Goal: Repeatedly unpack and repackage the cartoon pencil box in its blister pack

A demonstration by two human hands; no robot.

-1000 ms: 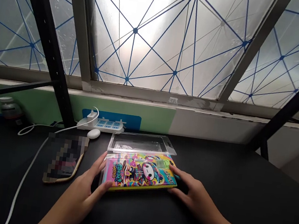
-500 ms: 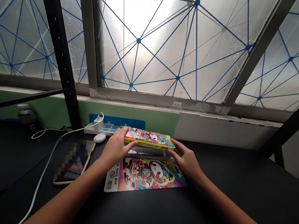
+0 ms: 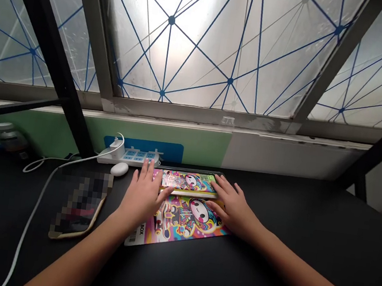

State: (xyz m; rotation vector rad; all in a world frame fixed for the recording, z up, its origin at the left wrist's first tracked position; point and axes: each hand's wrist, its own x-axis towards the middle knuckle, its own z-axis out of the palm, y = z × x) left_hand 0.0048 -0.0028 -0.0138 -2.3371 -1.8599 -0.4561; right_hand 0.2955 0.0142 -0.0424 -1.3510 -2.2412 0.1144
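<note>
A colourful pencil box (image 3: 186, 179) with a cartoon character on its lid lies low at the back of a bright printed card (image 3: 188, 217). At its left end rests my left hand (image 3: 142, 193), fingers stretched forward and apart, thumb by the front edge. Over the right end, my right hand (image 3: 235, 207) has its fingers spread, with the thumb low over the card. Neither hand is wrapped round the box. Part of a clear, dark-edged tray or cover shows behind the box. My left hand hides some of the card's left side.
A phone or tablet (image 3: 78, 208), partly pixelated, lies left of my left hand near a white oval object (image 3: 119, 169). Behind stands a power strip (image 3: 140, 156) with a plugged-in charger. A white cable (image 3: 37, 202) crosses the black table (image 3: 264, 284). Dark metal posts (image 3: 53, 50) flank the window.
The box has gone from raised and gripped between both hands to lying lower, its lid facing up. My fingers have spread out over its ends. The camera view has tilted down slightly.
</note>
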